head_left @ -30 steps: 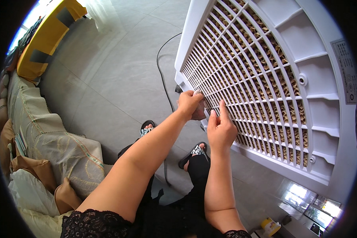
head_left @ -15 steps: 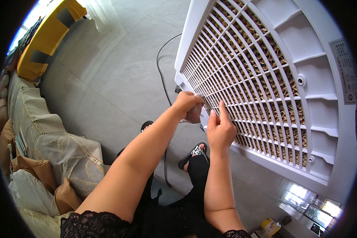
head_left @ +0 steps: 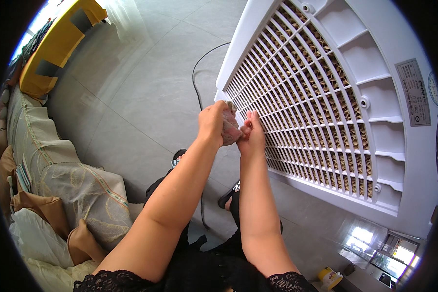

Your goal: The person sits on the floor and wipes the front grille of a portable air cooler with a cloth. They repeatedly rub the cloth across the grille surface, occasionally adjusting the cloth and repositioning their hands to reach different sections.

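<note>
In front of the white grille (head_left: 297, 107) of a large air cooler, my left hand (head_left: 211, 121) is closed around a crumpled greyish-pink cloth (head_left: 230, 129). My right hand (head_left: 252, 135) is beside it, its curled fingers pinching the cloth's right edge, with a fingertip pointing up. Both hands are just left of the grille's lower left part, apart from its bars. Brown honeycomb padding shows behind the slats. The palm side of my left hand is hidden.
A black cable (head_left: 193, 73) runs over the grey tiled floor (head_left: 141, 92) behind my hands. To the left are a fabric-covered sofa (head_left: 78, 194), brown cushions (head_left: 44, 209) and a yellow cover (head_left: 53, 53) with dark patches. At lower right stands a yellow-and-white tub (head_left: 329, 277).
My right hand has moved left, away from the grille bars, to the cloth. My left hand has drawn back slightly, and more of the cloth shows. The view has shifted a little.
</note>
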